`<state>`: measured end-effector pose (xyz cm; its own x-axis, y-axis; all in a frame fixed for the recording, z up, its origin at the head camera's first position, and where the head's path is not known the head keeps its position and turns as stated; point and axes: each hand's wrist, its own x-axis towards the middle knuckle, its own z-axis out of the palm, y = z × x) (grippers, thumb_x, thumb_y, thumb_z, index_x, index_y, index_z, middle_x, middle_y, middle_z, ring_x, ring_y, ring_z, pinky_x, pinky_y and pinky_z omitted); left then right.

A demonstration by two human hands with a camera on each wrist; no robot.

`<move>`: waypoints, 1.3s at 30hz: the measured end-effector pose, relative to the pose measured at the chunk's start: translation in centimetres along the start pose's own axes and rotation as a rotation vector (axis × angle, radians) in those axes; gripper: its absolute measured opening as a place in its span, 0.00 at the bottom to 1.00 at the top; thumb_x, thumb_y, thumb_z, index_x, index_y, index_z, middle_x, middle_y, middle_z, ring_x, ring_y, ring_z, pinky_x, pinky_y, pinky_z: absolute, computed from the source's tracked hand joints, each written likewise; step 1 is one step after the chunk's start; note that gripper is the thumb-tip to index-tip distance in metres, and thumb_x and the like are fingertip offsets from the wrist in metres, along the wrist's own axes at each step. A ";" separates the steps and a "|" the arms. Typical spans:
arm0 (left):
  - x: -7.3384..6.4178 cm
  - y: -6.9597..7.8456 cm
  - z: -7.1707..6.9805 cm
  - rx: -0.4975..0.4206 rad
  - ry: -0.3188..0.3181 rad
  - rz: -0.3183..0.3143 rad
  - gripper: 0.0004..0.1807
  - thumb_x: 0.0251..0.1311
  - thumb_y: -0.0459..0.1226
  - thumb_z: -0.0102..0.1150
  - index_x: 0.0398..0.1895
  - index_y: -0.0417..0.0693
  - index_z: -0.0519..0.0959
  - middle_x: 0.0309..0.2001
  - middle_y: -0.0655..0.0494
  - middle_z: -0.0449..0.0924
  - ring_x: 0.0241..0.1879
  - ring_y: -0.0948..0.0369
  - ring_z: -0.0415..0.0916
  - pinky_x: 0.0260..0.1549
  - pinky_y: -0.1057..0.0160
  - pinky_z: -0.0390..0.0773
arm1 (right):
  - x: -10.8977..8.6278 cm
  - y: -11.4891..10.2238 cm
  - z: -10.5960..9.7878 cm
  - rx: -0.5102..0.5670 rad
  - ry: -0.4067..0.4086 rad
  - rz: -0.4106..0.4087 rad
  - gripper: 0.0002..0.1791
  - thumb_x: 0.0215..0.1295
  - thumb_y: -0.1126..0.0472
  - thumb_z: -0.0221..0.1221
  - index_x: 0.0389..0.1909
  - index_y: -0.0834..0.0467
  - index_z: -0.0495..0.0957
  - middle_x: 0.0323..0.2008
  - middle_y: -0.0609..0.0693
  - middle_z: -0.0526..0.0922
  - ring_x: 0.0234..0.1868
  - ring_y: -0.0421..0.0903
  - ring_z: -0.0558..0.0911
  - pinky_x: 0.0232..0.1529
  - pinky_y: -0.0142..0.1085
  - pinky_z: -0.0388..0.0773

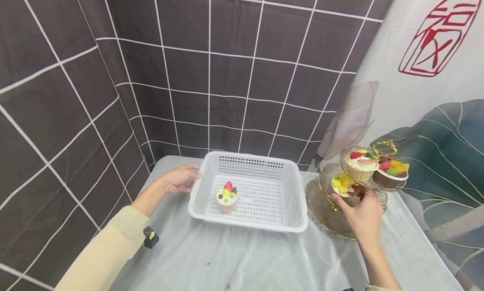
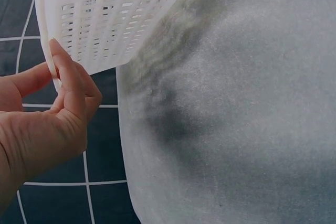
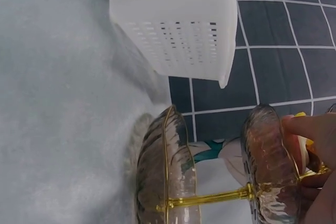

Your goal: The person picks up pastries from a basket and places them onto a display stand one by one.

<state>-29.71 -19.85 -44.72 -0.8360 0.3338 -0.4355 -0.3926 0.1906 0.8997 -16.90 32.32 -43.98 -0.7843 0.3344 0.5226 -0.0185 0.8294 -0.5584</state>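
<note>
My left hand (image 1: pixel 182 178) pinches the left rim of a white plastic basket (image 1: pixel 247 226), thumb and fingers on either side of the rim in the left wrist view. Inside the basket, toward its left, stands a cupcake (image 1: pixel 227 198) topped with a strawberry and other fruit. At the right, my right hand (image 1: pixel 364 213) reaches into the middle tier of a glass tiered stand (image 1: pixel 321 211) with gold edges. Its thumb and fingers grip a cupcake (image 1: pixel 342 184) with yellow fruit on top; the fingers are partly hidden under the top tier.
On the stand's top tier sit a pale fruit cupcake (image 1: pixel 361 167) and a dark-cased one (image 1: pixel 391 171), beside a gold ring handle (image 1: pixel 386 147). A small black object (image 1: pixel 150 237) shows beside my left sleeve. Dark grid-patterned cloth (image 1: pixel 234 72) hangs behind the table.
</note>
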 end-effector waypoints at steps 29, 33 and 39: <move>0.0 0.1 -0.2 -0.007 -0.011 0.003 0.30 0.80 0.33 0.48 0.80 0.40 0.57 0.67 0.36 0.74 0.63 0.45 0.79 0.60 0.45 0.82 | -4.4 -7.8 3.2 0.221 -0.096 -0.253 0.34 0.49 0.63 0.82 0.56 0.69 0.79 0.49 0.61 0.85 0.50 0.60 0.84 0.54 0.46 0.77; -0.1 0.0 -0.3 0.005 -0.023 0.008 0.29 0.79 0.33 0.48 0.79 0.39 0.57 0.67 0.35 0.74 0.62 0.46 0.79 0.60 0.45 0.82 | -5.2 -9.2 5.7 0.291 -0.180 -0.289 0.35 0.50 0.62 0.82 0.57 0.68 0.79 0.50 0.59 0.86 0.50 0.59 0.85 0.55 0.51 0.81; 0.1 -0.1 0.1 0.045 -0.004 0.032 0.28 0.78 0.33 0.50 0.77 0.38 0.59 0.67 0.35 0.76 0.64 0.44 0.79 0.59 0.45 0.82 | -5.6 -11.2 8.5 0.372 -0.336 -0.309 0.37 0.51 0.60 0.82 0.61 0.66 0.77 0.54 0.61 0.84 0.55 0.59 0.84 0.58 0.56 0.82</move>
<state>-29.75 -19.78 -44.90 -0.8463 0.3441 -0.4067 -0.3477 0.2214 0.9111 -17.57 17.32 -46.15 -0.8605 -0.1084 0.4978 -0.4461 0.6323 -0.6334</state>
